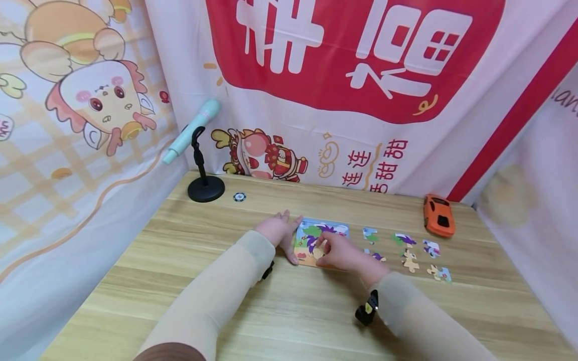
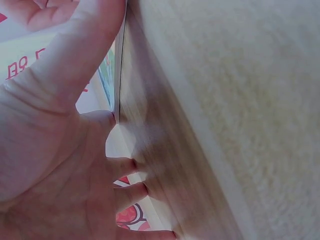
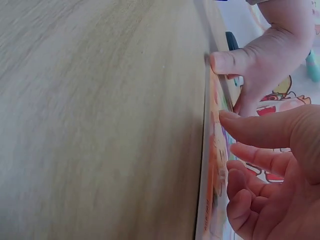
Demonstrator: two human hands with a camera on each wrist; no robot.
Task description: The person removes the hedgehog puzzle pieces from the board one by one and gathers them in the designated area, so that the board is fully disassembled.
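A colourful jigsaw puzzle board [image 1: 308, 261] lies flat on the table, partly hidden by both hands. My left hand [image 1: 281, 232] spreads its thumb and forefinger along the board's left edge, touching it near the corners; in the left wrist view its other fingers reach down to the tabletop. Over the board's middle, my right hand [image 1: 339, 252] has thumb and forefinger at opposite sides of a tan puzzle piece [image 1: 318, 250], pinching it at the picture's surface. Its remaining fingers curl inward in the right wrist view.
Several loose puzzle pieces, such as a tan one [image 1: 410, 261], lie right of the board. An orange toy car [image 1: 439, 215] sits behind them. At the back left stand a black stand [image 1: 205, 188] with a mint-green microphone [image 1: 191, 131] and a small round chip [image 1: 239, 197].
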